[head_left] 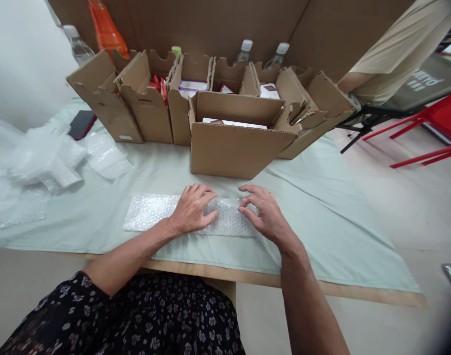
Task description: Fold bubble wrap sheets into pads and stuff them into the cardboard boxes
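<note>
A long strip of bubble wrap [147, 212] lies flat on the pale green tablecloth [321, 212] near the front edge. My left hand [195, 207] rests over its middle, fingers and thumb apart. My right hand [260, 209] is at the strip's right end, fingers curved and thumb toward the index finger; whether it pinches the wrap's edge is hard to make out. Just beyond the hands stands a cardboard box [236, 148] with a white packet [234, 123] inside.
Several open cardboard bins [151, 116] stand in a row behind. Crumpled bubble wrap [36, 158] and a dark phone [82, 124] are at the left. Bottles [243, 52] stand behind the bins. A person's arm [353, 81] and a red chair [443, 116] are at the right.
</note>
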The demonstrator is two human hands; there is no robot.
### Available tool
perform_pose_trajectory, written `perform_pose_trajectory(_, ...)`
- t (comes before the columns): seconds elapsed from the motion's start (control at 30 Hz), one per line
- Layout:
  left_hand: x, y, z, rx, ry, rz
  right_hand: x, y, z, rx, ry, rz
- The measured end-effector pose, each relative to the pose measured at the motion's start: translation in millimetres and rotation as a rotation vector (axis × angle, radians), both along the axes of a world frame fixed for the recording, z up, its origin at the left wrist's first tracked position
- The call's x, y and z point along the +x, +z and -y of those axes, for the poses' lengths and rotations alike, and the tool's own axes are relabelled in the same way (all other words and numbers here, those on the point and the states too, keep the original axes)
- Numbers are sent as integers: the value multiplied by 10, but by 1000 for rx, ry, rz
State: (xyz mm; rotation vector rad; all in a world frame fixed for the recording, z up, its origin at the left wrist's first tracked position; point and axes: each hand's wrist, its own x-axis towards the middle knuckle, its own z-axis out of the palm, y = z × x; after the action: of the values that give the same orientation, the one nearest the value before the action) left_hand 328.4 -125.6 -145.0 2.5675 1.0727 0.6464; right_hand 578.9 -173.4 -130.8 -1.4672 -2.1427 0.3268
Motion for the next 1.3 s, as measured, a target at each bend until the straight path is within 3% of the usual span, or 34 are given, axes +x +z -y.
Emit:
perform_pose_trajectory(0.17,-129,183,-60,-93,-96,62,-125,248,205,116,49,21)
perform_pose_trajectory(0.33,-444,433,-140,-317,-224,-178,-88,482,407,65,12,18)
perform_pose_trajectory(0.47,-824,545,-252,-474,-251,-408,86,445,404,7,-124,-42)
perform_pose_trajectory(0.53,-947,600,-315,-499,-191,-415,158,392,328,16,-170,-79)
perform_pose_trajectory(0.6,-996,697,-357,-417,-69,-342,183,389,256,79,-199,-117)
perform_pose_trajectory(0.7,-1007,921,-330,-128,78,-175,135,540,278,265,-246,-159)
perform_pose_trajectory(0.83,-1114,1115,-99,169,-14,-55,63,804,591,422,-251,-100)
perform_pose_trajectory(0.93,-1261,988,111,212,-117,-83,76,746,854,360,-166,-30)
perform_pose_trajectory(1.17,-1372,355,387,110,-133,-194,-27,9,1111,155,-95,63)
perform_pose_trajectory(1.23,-1383,288,426,9,-145,-213,-66,-65,1153,69,-83,71)
perform_pose_trajectory(1.3,-1424,303,448,-100,-176,-236,-47,-30,1200,-28,-63,62)
